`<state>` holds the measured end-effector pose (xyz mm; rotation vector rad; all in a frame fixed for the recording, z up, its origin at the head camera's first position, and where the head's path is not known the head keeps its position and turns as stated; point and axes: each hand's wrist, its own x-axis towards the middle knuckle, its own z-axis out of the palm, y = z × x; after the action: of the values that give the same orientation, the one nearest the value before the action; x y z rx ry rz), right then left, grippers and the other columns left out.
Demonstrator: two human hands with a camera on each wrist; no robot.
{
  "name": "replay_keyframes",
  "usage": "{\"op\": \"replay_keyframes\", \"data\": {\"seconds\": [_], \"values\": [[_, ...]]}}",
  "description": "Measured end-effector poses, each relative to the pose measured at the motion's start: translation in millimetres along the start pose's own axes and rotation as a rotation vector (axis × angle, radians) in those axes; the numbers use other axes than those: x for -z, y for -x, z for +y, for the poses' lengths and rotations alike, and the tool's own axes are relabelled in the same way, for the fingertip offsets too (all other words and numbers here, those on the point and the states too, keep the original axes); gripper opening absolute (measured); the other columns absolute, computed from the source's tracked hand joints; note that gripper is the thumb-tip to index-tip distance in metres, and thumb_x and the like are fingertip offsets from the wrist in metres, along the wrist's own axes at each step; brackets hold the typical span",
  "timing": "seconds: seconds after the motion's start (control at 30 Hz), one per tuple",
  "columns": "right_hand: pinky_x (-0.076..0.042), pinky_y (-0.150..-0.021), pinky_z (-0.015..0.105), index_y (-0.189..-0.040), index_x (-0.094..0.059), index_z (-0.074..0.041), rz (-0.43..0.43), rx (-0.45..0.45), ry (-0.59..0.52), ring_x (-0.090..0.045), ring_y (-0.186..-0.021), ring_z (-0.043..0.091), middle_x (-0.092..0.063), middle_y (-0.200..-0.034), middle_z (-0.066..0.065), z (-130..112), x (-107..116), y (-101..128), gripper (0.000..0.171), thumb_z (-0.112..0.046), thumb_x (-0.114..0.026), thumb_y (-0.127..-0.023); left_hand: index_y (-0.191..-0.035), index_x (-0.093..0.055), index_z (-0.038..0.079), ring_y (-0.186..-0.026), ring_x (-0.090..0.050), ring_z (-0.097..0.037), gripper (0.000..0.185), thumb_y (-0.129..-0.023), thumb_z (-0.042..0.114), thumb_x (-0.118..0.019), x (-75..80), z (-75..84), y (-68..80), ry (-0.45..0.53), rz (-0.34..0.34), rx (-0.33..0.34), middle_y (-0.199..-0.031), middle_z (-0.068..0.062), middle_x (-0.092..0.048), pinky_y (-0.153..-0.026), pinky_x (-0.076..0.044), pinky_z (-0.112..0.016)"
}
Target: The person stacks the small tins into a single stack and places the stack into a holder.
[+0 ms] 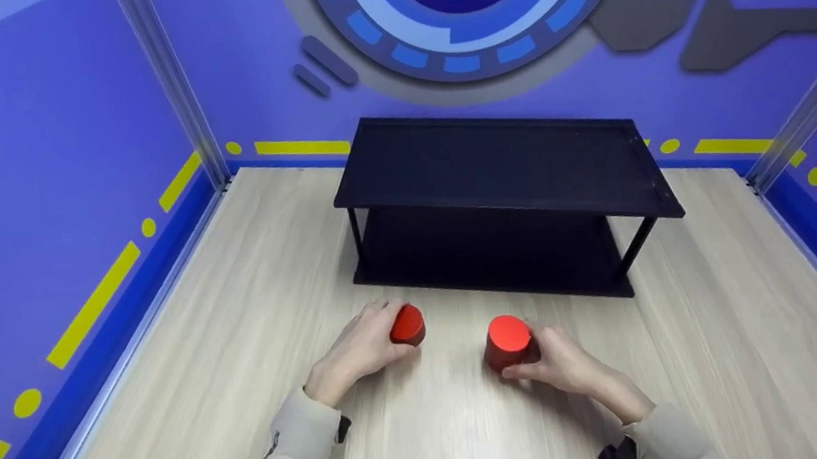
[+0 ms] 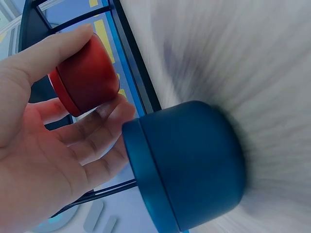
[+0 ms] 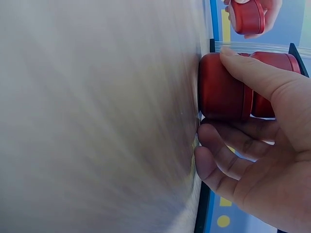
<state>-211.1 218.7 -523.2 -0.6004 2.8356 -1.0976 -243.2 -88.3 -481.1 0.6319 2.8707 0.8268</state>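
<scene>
My left hand [image 1: 367,342] grips a small red tin [image 2: 87,75] between thumb and fingers. In the wrist views this tin is raised off the tabletop. A blue tin [image 2: 187,165] stands on the table close to the left hand, and the head view does not show it. My right hand [image 1: 563,361] holds the lower tin [image 3: 223,90] of a red stack, its thumb along one side and fingers on the other. On top of that sits a second red tin [image 3: 274,65], whose flat lid [image 1: 508,334] faces up in the head view.
Behind the hands stands a black two-level shelf [image 1: 500,164] on thin posts. The wooden table [image 1: 170,402] reaches to blue panels [image 1: 37,190] at the left, back and right. Metal corner posts [image 1: 173,80] join the panels.
</scene>
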Motion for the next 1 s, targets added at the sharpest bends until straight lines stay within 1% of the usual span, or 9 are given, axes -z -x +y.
{"op": "replay_keyframes", "data": {"seconds": [0.17,0.37,0.47,0.7,0.87,1.0], "values": [[-0.053,-0.09,0.04,-0.121,-0.057,-0.001,0.002,-0.007,-0.003,-0.067,-0.102,0.021,-0.071,-0.107,0.007,0.1,-0.8,-0.1,0.065,-0.034,-0.083,-0.072,-0.129,-0.054,0.013,-0.1,-0.059,-0.025,0.061,-0.077,0.029,-0.08,0.3,3.3,-0.2,0.0,-0.005,0.008,-0.113,-0.009,-0.061,-0.083,-0.051,-0.041],[-0.053,-0.091,0.041,-0.122,-0.056,0.0,-0.001,-0.011,-0.002,-0.067,-0.102,0.022,-0.071,-0.107,0.007,-0.3,-1.3,0.2,0.066,-0.034,-0.083,-0.072,-0.128,-0.054,0.014,-0.098,-0.058,-0.023,0.059,-0.078,0.031,-0.079,-0.6,8.5,-1.6,-0.005,-0.014,-0.008,-0.112,-0.008,-0.062,-0.081,-0.049,-0.039],[-0.053,-0.091,0.04,-0.122,-0.056,-0.001,-0.004,-0.01,-0.002,-0.067,-0.102,0.021,-0.071,-0.106,0.006,-0.3,-1.3,0.1,0.065,-0.034,-0.083,-0.073,-0.125,-0.054,0.015,-0.095,-0.057,-0.022,0.056,-0.078,0.032,-0.079,-0.9,10.7,-2.5,-0.002,-0.014,-0.014,-0.109,-0.007,-0.061,-0.079,-0.049,-0.038],[-0.053,-0.086,0.034,-0.117,-0.058,-0.004,0.004,0.013,0.002,-0.066,-0.098,0.017,-0.07,-0.103,0.004,-0.3,-0.7,-0.4,0.058,-0.031,-0.083,-0.072,-0.122,-0.055,0.015,-0.09,-0.059,-0.02,0.053,-0.078,0.03,-0.078,-0.5,14.9,-3.4,-0.026,0.003,-0.049,-0.108,-0.006,-0.062,-0.077,-0.05,-0.035],[-0.054,-0.085,0.035,-0.117,-0.058,-0.003,0.006,0.01,0.008,-0.067,-0.096,0.017,-0.071,-0.099,0.003,0.4,-1.2,0.0,0.059,-0.032,-0.083,-0.072,-0.124,-0.054,0.014,-0.091,-0.059,-0.02,0.054,-0.078,0.029,-0.078,0.0,17.6,-3.9,-0.006,-0.002,-0.053,-0.109,-0.007,-0.062,-0.077,-0.05,-0.035],[-0.054,-0.086,0.036,-0.117,-0.058,-0.003,0.01,0.011,0.008,-0.067,-0.097,0.019,-0.071,-0.102,0.004,1.0,-1.6,-0.2,0.059,-0.032,-0.084,-0.072,-0.129,-0.053,0.015,-0.094,-0.058,-0.021,0.059,-0.078,0.032,-0.078,0.5,20.3,-4.7,-0.01,-0.013,-0.048,-0.112,-0.007,-0.062,-0.08,-0.049,-0.036]]}}
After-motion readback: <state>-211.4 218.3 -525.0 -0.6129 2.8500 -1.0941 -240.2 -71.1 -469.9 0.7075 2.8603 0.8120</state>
